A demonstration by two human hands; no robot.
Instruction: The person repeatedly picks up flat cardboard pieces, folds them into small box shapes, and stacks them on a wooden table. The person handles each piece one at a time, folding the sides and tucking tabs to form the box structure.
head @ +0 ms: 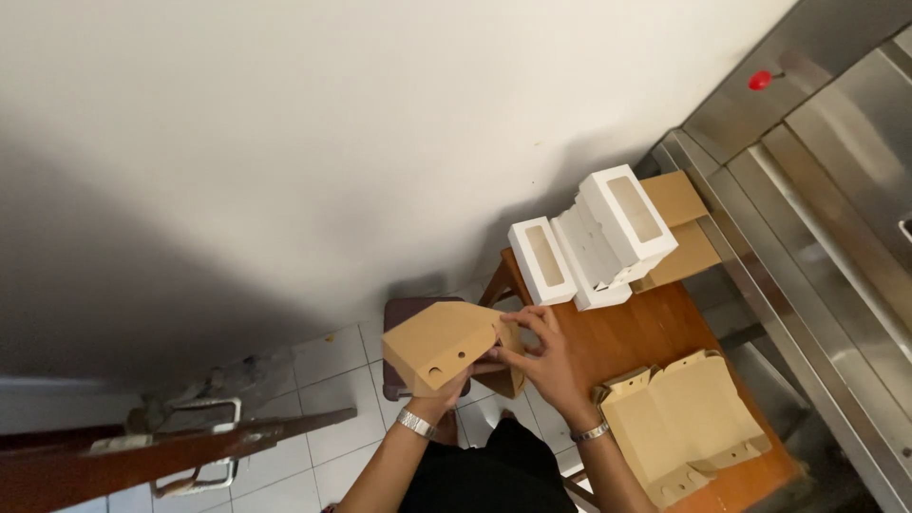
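Right now I am mid-fold on a brown cardboard box (440, 346), held up in front of my body above the tiled floor (323, 361) and the near edge of the wooden table (646, 332). My left hand (446, 385) is closed on the box from beneath, fingers curled on its lower edge beside a small round hole. My right hand (541, 356) pinches the open end, fingertips pressing on a flap where the side panel meets it. I judge this to be the forming step: the box has its shape, but the end is not closed.

As I read it, the next move calls for a steady left grip while the right fingers tuck that flap into place without creasing the panel.

To my right, a stack of flat brown blanks (684, 423) lies on the table. Further off, white window boxes (589, 242) stand at the far end with more brown card (679, 228) behind, against the wall (285, 142).
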